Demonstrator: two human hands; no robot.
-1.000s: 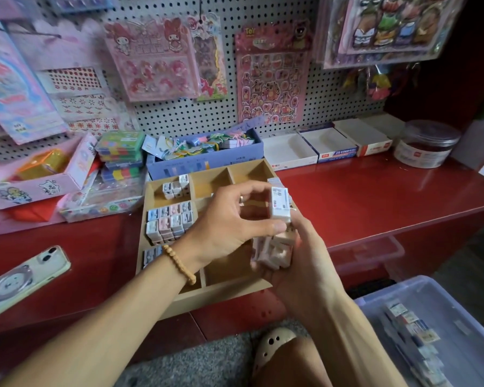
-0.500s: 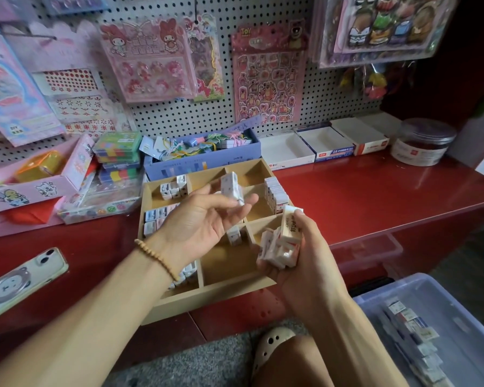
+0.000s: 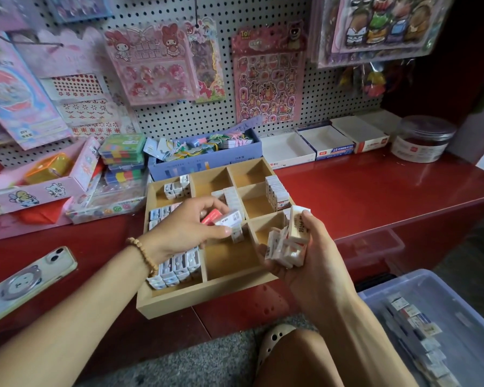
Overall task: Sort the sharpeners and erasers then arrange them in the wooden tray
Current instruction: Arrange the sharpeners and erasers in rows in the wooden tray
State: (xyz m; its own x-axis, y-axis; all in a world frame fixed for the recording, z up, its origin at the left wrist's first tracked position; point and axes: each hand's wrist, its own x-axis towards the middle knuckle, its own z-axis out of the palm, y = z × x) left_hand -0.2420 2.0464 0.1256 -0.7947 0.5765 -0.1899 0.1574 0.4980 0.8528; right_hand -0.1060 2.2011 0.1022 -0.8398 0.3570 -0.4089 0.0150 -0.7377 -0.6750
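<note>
Left hand (image 3: 185,230) has dropped lower over the wooden tray (image 3: 179,300) at frame center, pinching one eraser (image 3: 229,219) between thumb and fingers. I see my right hand (image 3: 299,255) just right of it, gripping an eraser bundle (image 3: 287,244).

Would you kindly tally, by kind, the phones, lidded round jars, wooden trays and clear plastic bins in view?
Phone: 1
Round jar: 1
Wooden tray: 1
Clear plastic bin: 1
Total: 4
</note>
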